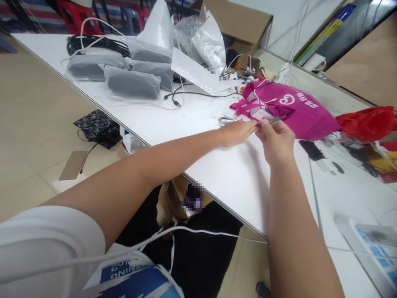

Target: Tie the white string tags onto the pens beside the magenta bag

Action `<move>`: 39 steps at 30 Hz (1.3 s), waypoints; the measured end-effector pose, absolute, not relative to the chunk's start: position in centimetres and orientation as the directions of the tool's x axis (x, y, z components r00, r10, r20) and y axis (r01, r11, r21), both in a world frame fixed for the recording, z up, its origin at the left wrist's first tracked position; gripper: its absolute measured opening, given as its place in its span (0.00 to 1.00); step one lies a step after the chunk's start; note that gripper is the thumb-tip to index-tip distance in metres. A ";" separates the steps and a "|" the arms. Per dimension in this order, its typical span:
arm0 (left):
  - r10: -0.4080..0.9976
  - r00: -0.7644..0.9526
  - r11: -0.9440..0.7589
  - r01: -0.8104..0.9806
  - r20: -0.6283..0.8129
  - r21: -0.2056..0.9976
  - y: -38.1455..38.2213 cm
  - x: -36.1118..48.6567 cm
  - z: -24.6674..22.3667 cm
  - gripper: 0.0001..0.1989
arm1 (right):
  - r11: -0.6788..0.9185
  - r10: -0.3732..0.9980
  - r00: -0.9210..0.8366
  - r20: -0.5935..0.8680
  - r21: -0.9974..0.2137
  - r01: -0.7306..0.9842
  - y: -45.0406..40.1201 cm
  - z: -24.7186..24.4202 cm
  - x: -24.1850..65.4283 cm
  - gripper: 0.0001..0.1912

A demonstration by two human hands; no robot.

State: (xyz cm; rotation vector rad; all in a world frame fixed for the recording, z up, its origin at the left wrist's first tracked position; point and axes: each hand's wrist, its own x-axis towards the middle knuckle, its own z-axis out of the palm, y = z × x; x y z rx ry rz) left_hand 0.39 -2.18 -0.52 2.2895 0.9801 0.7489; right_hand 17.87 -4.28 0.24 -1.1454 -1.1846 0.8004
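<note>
In my right hand (277,138) is a slim, grey, pen-like tool (275,120), gripped between thumb and fingers above the white table (214,165). My left hand (238,132) meets it at the tool's lower end, fingers closed together. Whatever the left fingers may pinch is too small and covered to make out. Just behind my left hand lie several thin silver pieces (227,119). A magenta bag (313,114) with white print sits right behind both hands, its opening facing them.
Grey wrapped packages (133,82), a coiled black cable (96,43) and clear plastic wrap (211,41) occupy the far left of the table. A black cable (204,94) runs across the middle. Red plastic (369,122) lies at right. A white cord (198,231) crosses before my body.
</note>
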 end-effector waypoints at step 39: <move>0.767 0.581 -0.586 0.457 0.275 0.670 -1.9 0.7 -0.5 0.26 | 0.249 0.892 0.325 0.314 -0.942 0.225 -3.2 -1.1 18.3 0.30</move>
